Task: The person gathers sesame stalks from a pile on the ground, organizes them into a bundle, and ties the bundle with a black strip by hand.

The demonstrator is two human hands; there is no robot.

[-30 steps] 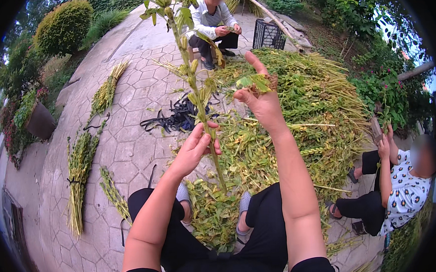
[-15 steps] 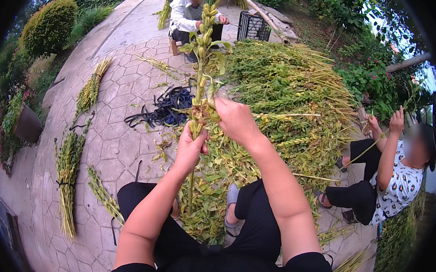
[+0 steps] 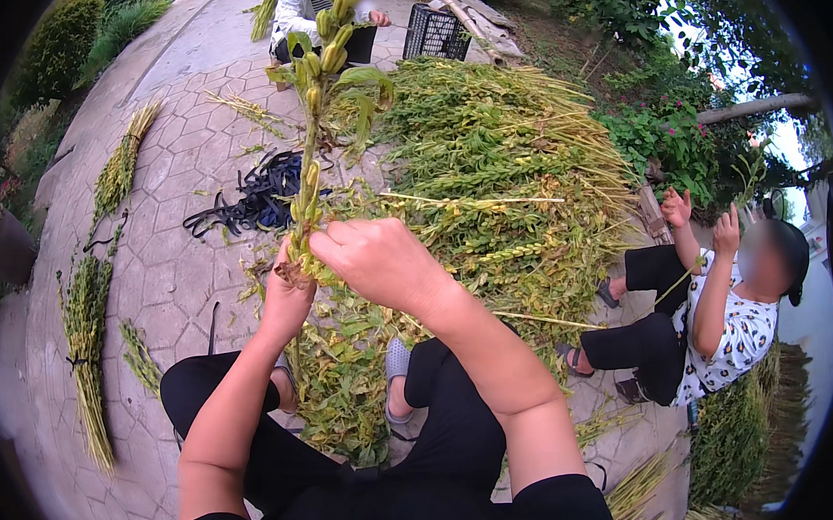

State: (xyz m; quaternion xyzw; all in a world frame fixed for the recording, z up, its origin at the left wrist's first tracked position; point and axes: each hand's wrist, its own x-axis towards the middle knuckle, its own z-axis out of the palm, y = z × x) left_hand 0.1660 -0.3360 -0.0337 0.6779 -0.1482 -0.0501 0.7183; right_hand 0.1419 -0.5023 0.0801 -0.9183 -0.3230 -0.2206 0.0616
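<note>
The left hand (image 3: pixel 288 300) is gripping a podded sesame stalk (image 3: pixel 311 143), which is rising in front of the person over strewn leaves (image 3: pixel 344 396). The right hand (image 3: pixel 379 257) is holding its fingers curled closed against it. Dark straps (image 3: pixel 267 192) are lying tangled beyond.

"Hands?"
"2 in view; left hand (image 3: pixel 290 300) closed in a grip; right hand (image 3: pixel 384 262) just beside it, slightly higher, palm-down, fingers (image 3: pixel 329 250) curled."
"Arms?"
"Left forearm (image 3: pixel 233 397) and right forearm (image 3: pixel 487 346) extended forward, converging; right elbow (image 3: pixel 535 400) bent."
</note>
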